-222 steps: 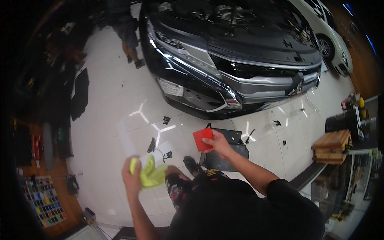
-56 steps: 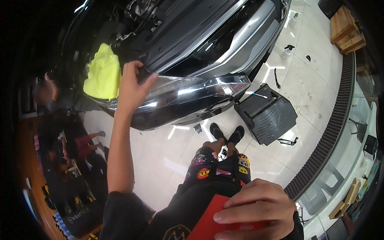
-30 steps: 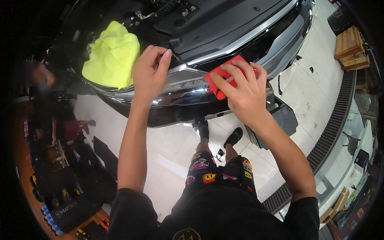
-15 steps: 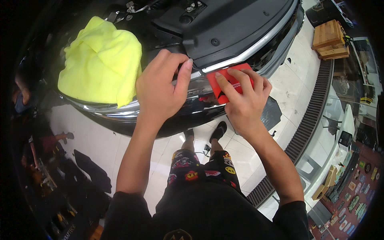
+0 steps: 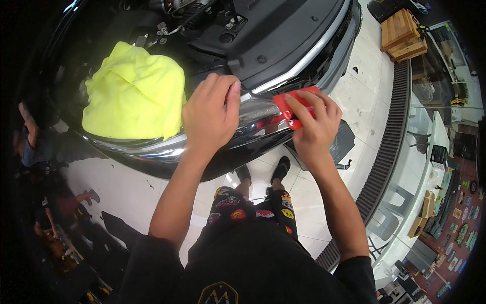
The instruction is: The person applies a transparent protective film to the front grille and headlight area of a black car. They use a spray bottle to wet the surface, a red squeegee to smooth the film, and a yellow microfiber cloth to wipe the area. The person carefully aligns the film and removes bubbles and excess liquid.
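My right hand (image 5: pixel 318 121) grips a flat red squeegee (image 5: pixel 298 99), its edge against the glossy front of a black car by the chrome trim (image 5: pixel 298 66). The squeegee is tilted, with my fingers across its face. My left hand (image 5: pixel 210 114) is closed at the same front edge, thumb against curled fingers; whatever they pinch is hidden. Between the hands lies a shiny, see-through-looking strip (image 5: pixel 258 109) with red reflections. Left of my left hand, a crumpled neon-yellow cloth (image 5: pixel 134 93) rests on the car's front corner.
Beyond my hands is the open engine bay with a black plastic cover (image 5: pixel 273 40). Wooden boxes (image 5: pixel 403 35) stand at the far right beside a dark floor grating (image 5: pixel 387 147). A white table (image 5: pixel 430 167) carries small boxes. Other people's limbs (image 5: pixel 30 126) show at the left.
The squeegee has slid right along the car's front, away from my left hand, and tilted more. My left hand keeps about the same place on the car. The whole view has shifted slightly.
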`<state>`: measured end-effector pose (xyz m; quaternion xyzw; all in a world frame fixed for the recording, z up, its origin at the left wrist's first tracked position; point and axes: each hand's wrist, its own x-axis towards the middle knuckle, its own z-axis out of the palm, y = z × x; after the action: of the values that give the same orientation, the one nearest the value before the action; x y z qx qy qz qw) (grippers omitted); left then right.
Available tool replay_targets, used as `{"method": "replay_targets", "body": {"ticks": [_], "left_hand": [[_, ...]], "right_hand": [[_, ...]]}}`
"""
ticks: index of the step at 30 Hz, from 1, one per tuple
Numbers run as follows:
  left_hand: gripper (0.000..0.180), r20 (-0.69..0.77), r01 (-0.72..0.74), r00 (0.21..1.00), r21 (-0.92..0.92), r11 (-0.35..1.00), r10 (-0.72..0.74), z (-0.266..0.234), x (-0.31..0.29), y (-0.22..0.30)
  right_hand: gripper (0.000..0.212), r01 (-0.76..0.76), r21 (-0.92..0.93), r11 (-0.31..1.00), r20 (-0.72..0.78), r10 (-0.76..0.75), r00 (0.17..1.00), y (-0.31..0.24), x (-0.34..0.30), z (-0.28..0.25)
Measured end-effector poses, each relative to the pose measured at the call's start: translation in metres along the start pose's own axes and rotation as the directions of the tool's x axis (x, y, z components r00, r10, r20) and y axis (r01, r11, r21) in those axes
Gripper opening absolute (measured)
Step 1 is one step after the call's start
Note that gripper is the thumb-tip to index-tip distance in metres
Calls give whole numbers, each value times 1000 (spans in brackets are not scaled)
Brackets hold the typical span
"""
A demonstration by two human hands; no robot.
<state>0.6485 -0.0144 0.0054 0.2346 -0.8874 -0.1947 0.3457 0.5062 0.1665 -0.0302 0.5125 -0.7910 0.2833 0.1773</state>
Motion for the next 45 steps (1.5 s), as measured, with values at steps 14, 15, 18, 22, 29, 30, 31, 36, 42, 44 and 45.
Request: {"method": "replay_targets", "body": {"ticks": [14,15,18,22,29,30,31,36,42,44,45], "left_hand": [[7,36,-15,999,33,999,14,0,-2,2],[7,37,-10,999,36,999,9,0,-2,3],[7,48,4,999,50,999,-7,1,-2,6],[7,55,4,998,36,999,-6,1,-3,2],[7,64,-11,998,52,999,8,0,-2,0],[8,70,-11,998,59,998,6,0,-2,1],[8,74,-10,997,66,998,5,0,-2,1],[7,57,-15,998,81,997,10,2,-2,2],[7,32,-16,999,95,995,13,4,-2,1],[7,34,-5,999,95,996,2,2,-2,0],[7,33,-6,999,94,996,3,3,-2,0]], "right_hand": [[63,55,-37,998,-18,-56,998,-17,2,13],[67,54,-39,998,-21,-55,998,-17,3,13],[66,59,-62,996,18,-59,998,-15,4,13],[58,90,-76,993,37,-87,996,-16,7,8],[59,110,-34,993,22,-109,994,-4,8,10],[59,126,-18,992,20,-125,992,-1,9,13],[59,141,-11,990,13,-141,990,2,9,15],[57,173,51,984,-30,-171,985,2,15,25],[56,176,22,984,40,-177,983,2,20,18],[56,141,19,990,29,-141,990,2,16,14],[56,119,22,993,25,-120,993,1,12,13]]}}
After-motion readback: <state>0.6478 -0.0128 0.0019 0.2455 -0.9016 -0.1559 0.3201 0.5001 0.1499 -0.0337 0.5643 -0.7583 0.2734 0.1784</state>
